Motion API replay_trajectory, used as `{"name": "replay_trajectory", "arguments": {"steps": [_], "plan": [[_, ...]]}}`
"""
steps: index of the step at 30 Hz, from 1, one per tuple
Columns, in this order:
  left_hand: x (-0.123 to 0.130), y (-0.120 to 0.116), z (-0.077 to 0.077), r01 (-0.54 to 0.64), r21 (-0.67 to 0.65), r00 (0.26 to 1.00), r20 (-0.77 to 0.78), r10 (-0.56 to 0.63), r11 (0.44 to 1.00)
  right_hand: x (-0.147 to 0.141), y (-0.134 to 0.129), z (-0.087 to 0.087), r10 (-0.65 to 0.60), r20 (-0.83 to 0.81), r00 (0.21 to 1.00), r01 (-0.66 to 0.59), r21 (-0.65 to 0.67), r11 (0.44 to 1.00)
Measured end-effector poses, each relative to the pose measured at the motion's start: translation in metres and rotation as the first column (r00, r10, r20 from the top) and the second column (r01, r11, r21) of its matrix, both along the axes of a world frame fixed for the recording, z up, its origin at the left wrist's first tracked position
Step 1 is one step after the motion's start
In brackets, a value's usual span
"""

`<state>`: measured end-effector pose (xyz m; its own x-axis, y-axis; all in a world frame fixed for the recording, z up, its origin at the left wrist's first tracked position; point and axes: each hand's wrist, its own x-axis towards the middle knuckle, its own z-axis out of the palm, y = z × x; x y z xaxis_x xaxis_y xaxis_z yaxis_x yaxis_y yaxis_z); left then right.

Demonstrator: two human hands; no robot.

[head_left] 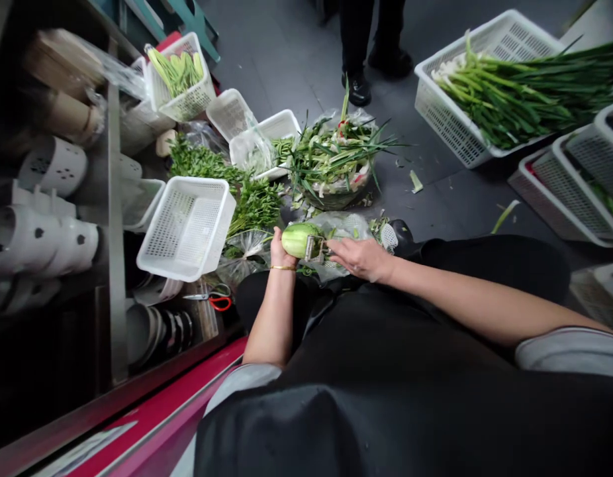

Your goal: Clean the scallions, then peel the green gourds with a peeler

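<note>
A pale green, oblong vegetable (295, 240) lies in my left hand (282, 254), whose fingers are wrapped round its left end and underside. My right hand (363, 258) is closed on the handle of a metal peeler (314, 248). The peeler's head rests against the right part of the vegetable. Below and to the right of the vegetable is a clear plastic bag (341, 228), partly hidden by my right hand.
An empty white basket (182, 228) and red-handled scissors (220, 301) are at left. Leafy greens (257, 205) and a heap of trimmings (333, 162) lie ahead. A basket of long green stalks (450, 126) stands right. A person's shoes (359, 89) are beyond.
</note>
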<state>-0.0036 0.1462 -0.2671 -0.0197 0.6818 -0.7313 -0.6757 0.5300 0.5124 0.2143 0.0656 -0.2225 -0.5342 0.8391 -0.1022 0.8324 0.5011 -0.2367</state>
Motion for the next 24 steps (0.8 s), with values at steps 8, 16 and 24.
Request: {"name": "replay_trajectory", "arguments": {"steps": [8, 16, 24], "plan": [[-0.007, 0.000, -0.002, 0.051, 0.133, 0.996, -0.081, -0.040, 0.990, 0.033, -0.001, -0.027, -0.031, -0.067, 0.997, 0.033, 0.023, 0.999], [-0.001, -0.015, 0.006, 0.345, 0.477, 0.855, -0.514, -0.062, 0.808, 0.031, 0.015, -0.007, -0.096, 0.082, 0.992, 0.107, -0.136, 0.985], [0.006, -0.024, 0.007, 0.489, 0.454, 0.785, -0.601, -0.149, 0.745, -0.043, 0.027, 0.038, -0.051, 0.047, 0.998, 0.058, -0.173, 0.983]]}}
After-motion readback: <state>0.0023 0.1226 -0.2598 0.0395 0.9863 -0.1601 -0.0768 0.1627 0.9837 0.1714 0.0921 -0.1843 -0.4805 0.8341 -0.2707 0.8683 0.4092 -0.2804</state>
